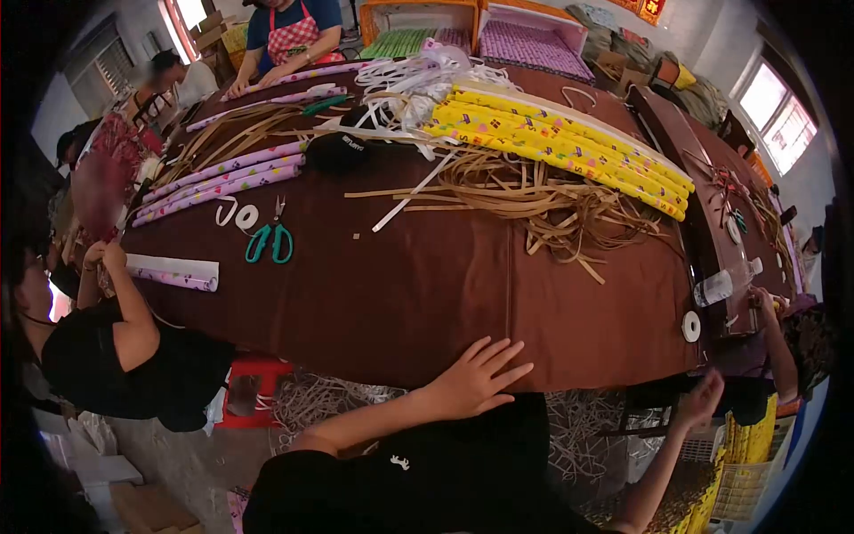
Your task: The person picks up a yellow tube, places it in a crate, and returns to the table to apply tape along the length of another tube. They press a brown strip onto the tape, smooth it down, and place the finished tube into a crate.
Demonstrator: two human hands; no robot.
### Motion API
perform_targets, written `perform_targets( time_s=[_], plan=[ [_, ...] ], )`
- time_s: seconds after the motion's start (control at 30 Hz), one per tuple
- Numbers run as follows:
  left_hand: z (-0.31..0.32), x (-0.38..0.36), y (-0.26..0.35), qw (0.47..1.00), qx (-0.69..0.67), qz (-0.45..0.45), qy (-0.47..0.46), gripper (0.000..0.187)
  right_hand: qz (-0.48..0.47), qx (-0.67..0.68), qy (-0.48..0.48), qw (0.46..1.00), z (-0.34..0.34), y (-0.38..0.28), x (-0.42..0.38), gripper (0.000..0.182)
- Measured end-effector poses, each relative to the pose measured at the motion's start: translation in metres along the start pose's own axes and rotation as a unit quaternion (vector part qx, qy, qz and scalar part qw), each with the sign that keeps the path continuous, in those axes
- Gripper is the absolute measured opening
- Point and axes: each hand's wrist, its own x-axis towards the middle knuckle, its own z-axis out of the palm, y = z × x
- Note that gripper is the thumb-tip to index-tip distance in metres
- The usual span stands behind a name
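My left hand (476, 378) lies flat on the front edge of the brown table (400, 294), fingers spread, holding nothing. Off the table's front right edge, my right hand (703, 400) is raised with its fingers bent close together; whether anything is between them is too small to tell. Just above it a white tape roll (691, 327) lies near the table's right edge. Yellow patterned rolls (560, 147) are stacked at the back, with tangled tan strips (569, 209) in front of them. Teal-handled scissors (269, 242) rest left of centre beside another white roll (247, 217).
Purple patterned rolls (222, 182) lie at the left. Co-workers sit or stand at the left, back and right. A plastic bottle (728, 283) is at the right. Behind my right hand is a crate (743, 481); a red stool (249, 392) stands under the table's left front.
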Motion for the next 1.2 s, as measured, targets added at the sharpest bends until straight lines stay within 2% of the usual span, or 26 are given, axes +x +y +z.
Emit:
perform_targets(
  time_s=[0.03, 0.07, 0.1, 0.13, 0.17, 0.23, 0.37, 0.47, 0.57, 0.6, 0.67, 0.8, 0.87, 0.9, 0.93, 1.03, 1.13, 1.2],
  plan=[
    [-0.006, -0.004, -0.001, 0.999, 0.044, -0.019, 0.014, 0.062, 0.015, 0.111, -0.084, 0.99, 0.044, -0.024, 0.027, 0.021],
    [-0.011, -0.008, -0.003, 0.995, 0.089, -0.04, 0.029, 0.061, 0.029, 0.12, -0.072, 0.99, 0.086, -0.081, 0.053, 0.017],
    [-0.014, -0.014, -0.003, 0.992, 0.101, -0.055, 0.054, 0.057, -0.098, 0.122, -0.026, 0.987, 0.127, -0.114, 0.075, 0.015],
    [-0.018, -0.019, -0.003, 0.991, 0.108, -0.061, 0.053, 0.057, -0.158, 0.074, -0.1, 0.98, 0.148, -0.161, 0.099, 0.013],
    [-0.022, -0.023, -0.001, 0.984, 0.135, -0.093, 0.063, 0.055, -0.231, 0.098, -0.068, 0.966, 0.182, -0.185, 0.115, 0.011],
    [-0.025, -0.033, 0.001, 0.974, 0.171, -0.131, 0.074, 0.053, -0.231, 0.118, -0.13, 0.957, 0.237, -0.227, 0.133, 0.01],
    [-0.024, -0.049, 0.0, 0.945, 0.213, -0.217, 0.12, 0.051, -0.372, 0.074, -0.159, 0.912, 0.334, -0.272, 0.154, 0.011],
    [-0.02, -0.059, 0.001, 0.928, 0.227, -0.262, 0.136, 0.051, -0.425, -0.004, -0.205, 0.882, 0.379, -0.28, 0.154, 0.021],
    [-0.014, -0.064, -0.006, 0.919, 0.242, -0.277, 0.144, 0.049, -0.396, -0.122, -0.281, 0.866, 0.425, -0.267, 0.15, 0.027],
    [-0.012, -0.065, -0.008, 0.92, 0.246, -0.269, 0.144, 0.049, -0.406, -0.116, -0.227, 0.878, 0.454, -0.249, 0.145, 0.04],
    [-0.011, -0.064, -0.008, 0.918, 0.249, -0.267, 0.157, 0.047, -0.379, -0.192, -0.301, 0.854, 0.444, -0.262, 0.15, 0.053],
    [-0.011, -0.063, -0.008, 0.917, 0.242, -0.271, 0.166, 0.046, -0.368, -0.217, -0.33, 0.842, 0.451, -0.268, 0.154, 0.057],
    [-0.011, -0.063, -0.009, 0.917, 0.248, -0.266, 0.162, 0.047, -0.375, -0.263, -0.32, 0.829, 0.456, -0.262, 0.156, 0.05],
    [-0.01, -0.064, -0.009, 0.916, 0.248, -0.27, 0.164, 0.047, -0.403, -0.234, -0.252, 0.848, 0.492, -0.233, 0.154, 0.042],
    [-0.01, -0.064, -0.009, 0.916, 0.25, -0.267, 0.165, 0.047, -0.406, -0.231, -0.251, 0.847, 0.499, -0.228, 0.156, 0.042],
    [-0.009, -0.063, -0.01, 0.916, 0.246, -0.267, 0.17, 0.047, -0.396, -0.235, -0.272, 0.845, 0.498, -0.232, 0.158, 0.043],
    [-0.01, -0.063, -0.008, 0.917, 0.242, -0.267, 0.17, 0.047, -0.367, -0.181, -0.288, 0.866, 0.481, -0.245, 0.162, 0.04],
    [-0.01, -0.063, -0.008, 0.921, 0.243, -0.255, 0.163, 0.047, -0.322, -0.176, -0.355, 0.86, 0.471, -0.247, 0.167, 0.04]
  ],
)
